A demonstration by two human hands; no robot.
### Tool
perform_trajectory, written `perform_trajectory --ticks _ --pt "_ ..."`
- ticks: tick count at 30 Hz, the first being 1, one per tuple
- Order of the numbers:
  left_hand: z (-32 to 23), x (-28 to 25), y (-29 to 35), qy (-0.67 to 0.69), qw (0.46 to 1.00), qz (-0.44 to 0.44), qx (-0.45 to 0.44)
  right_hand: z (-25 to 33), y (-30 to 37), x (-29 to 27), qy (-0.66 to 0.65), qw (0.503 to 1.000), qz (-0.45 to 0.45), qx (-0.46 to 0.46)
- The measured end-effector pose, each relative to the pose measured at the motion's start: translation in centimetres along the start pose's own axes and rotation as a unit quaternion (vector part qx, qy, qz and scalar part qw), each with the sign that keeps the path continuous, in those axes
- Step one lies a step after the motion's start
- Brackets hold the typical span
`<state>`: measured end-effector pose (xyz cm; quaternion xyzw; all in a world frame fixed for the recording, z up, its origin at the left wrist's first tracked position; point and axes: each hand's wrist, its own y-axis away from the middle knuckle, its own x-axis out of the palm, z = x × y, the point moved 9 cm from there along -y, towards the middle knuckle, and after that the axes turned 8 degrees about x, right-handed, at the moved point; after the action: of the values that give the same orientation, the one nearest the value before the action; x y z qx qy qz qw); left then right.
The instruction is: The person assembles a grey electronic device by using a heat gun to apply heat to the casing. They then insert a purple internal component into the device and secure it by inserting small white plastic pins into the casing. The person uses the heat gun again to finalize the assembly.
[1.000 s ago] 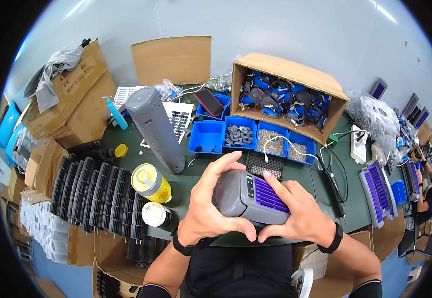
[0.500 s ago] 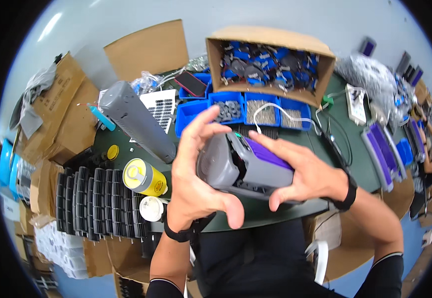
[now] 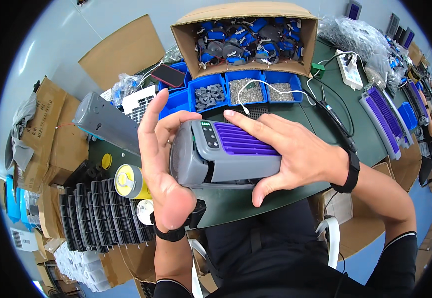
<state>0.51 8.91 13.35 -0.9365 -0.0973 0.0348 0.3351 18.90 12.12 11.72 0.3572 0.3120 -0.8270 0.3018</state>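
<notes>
A grey device with a purple ribbed grille [image 3: 241, 139] lies across the space between my hands, over the near edge of the table. Its small dark panel shows green lights, and a dark gap runs between the rounded end cap [image 3: 186, 161] and the cover. My left hand [image 3: 161, 154] grips the capped end, index finger raised and another finger on the top edge. Across the grille lies my right hand [image 3: 300, 154], its fingers over the far side and its thumb by the near edge. The underside is mostly hidden.
Blue bins [image 3: 208, 97] of small parts stand beyond the device, before a carton [image 3: 246, 82] of blue motor-like parts. A tall grey housing [image 3: 107, 124], a yellow bottle [image 3: 132, 181] and black ribbed rollers [image 3: 104, 213] are at left. A white cable [image 3: 280, 85] crosses the bins; purple-grilled housings [image 3: 385, 121] lie right.
The device has tilted so its purple grille and lit panel face up more. The gap at the end cap looks narrower. My right hand has slid flatter over the grille.
</notes>
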Motion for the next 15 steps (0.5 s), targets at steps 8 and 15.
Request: perform_trajectory --ticks 8,15 --pt "-0.5 0.5 0.4 -0.017 1.0 -0.003 -0.009 -0.4 0.2 -0.6 -0.049 0.998 0.018 -0.021" --pt "-0.6 -0.7 0.8 0.018 0.999 -0.02 0.017 -0.7 0.7 -2.1 -0.062 0.998 -0.002 -0.018"
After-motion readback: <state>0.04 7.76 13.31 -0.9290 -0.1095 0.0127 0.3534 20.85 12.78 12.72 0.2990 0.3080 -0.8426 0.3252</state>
